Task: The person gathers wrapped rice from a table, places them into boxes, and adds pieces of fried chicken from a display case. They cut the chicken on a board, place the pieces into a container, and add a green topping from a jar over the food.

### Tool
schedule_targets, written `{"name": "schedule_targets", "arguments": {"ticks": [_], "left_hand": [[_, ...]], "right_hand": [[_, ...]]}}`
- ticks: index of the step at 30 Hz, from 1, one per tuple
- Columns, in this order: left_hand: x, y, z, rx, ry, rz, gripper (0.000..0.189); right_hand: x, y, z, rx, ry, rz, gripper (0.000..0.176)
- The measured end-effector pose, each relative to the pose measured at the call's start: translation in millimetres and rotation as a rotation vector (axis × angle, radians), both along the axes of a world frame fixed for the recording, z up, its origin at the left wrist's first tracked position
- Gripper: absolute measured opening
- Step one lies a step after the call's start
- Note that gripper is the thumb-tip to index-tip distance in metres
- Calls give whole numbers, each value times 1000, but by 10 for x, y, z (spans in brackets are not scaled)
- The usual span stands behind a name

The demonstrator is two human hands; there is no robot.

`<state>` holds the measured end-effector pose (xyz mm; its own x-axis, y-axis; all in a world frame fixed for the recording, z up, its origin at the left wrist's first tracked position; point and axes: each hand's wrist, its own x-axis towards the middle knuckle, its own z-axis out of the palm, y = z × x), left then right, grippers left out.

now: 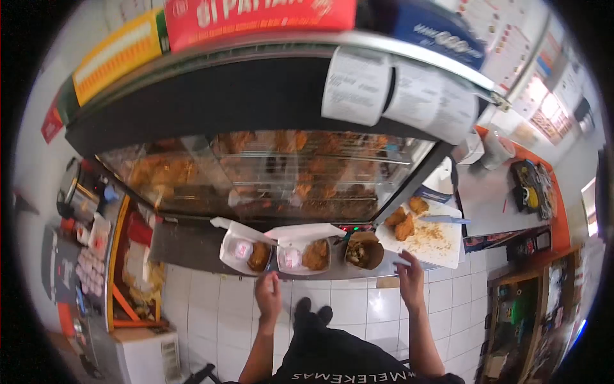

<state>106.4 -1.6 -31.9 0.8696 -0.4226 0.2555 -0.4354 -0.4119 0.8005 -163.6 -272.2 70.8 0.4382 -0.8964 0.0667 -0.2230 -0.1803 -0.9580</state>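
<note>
My left hand (268, 296) is just below the front edge of the counter, holding nothing visible, its fingers partly stretched out. Nearest to it are two open white boxes: the left box (225, 242) and the middle box (307, 234). Each has a white round wrapped packet (241, 249) beside a piece of fried chicken (258, 256). To their right stands a brown paper box (364, 253) with dark food inside. My right hand (410, 276) is at the near left edge of a white cutting board (451, 246), fingers apart and empty.
Fried chicken pieces (403, 227), crumbs and a blue-handled knife (441, 219) lie on the board. A glass warming cabinet (268, 173) full of fried food rises behind the counter. Paper receipts (355, 86) hang from its top. Shelves (531, 320) stand at right.
</note>
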Motion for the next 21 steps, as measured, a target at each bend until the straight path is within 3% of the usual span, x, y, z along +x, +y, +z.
{"name": "schedule_targets", "arguments": {"ticks": [1, 3, 4, 6, 7, 9, 11, 14, 15, 19, 21], "left_hand": [[219, -70, 66, 87, -172, 10, 21], [635, -215, 45, 266, -523, 43, 27], [714, -286, 99, 312, -227, -27, 36], [927, -383, -202, 380, -41, -124, 38], [1008, -437, -342, 431, -8, -147, 38], [1016, -478, -478, 405, -186, -175, 37], [1035, -448, -595, 360, -308, -188, 35], [909, -367, -234, 316, -47, -110, 36], [979, -318, -401, 399, 50, -150, 35], [1014, -384, -652, 330, -281, -191, 38], [1000, -430, -532, 412, -216, -254, 37]], "right_hand": [[179, -37, 414, 3, 17, 17, 33], [566, -68, 1018, -110, -200, 53, 20], [728, -24, 1333, -104, -287, 74, 19], [996, 43, 1900, -176, -427, 95, 18], [1094, 71, 2111, -241, -472, 93, 17], [1214, 75, 2434, -306, -480, 60, 18], [1306, 69, 2541, -325, -519, 42, 19], [1410, 17, 2629, -336, -607, 28, 21], [1437, 22, 2655, -346, -615, 16, 22], [1652, 21, 2738, -524, -636, -85, 26], [1740, -55, 2756, -651, -521, -137, 29]]}}
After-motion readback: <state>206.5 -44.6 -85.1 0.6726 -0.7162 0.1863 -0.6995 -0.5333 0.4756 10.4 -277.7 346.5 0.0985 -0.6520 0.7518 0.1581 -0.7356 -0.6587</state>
